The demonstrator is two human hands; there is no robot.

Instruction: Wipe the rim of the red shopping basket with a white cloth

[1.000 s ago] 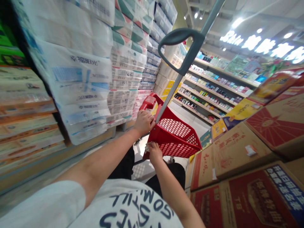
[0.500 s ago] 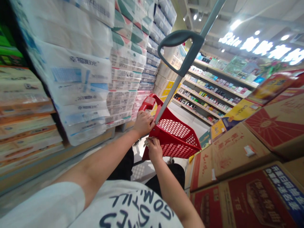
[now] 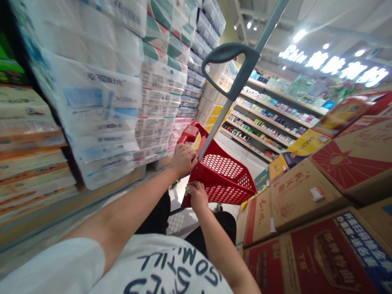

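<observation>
The red shopping basket (image 3: 203, 173) sits just beside the stacked toilet-paper packs (image 3: 104, 110), steadied by the left hand (image 3: 183, 160), its fingers clenched around the rim, while the right hand (image 3: 198, 197) grasps a small pale item (image 3: 189, 188) against the basket's edge.

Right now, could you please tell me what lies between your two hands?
In the head view, the red plastic shopping basket's side lies between the left hand and the right hand.
</observation>
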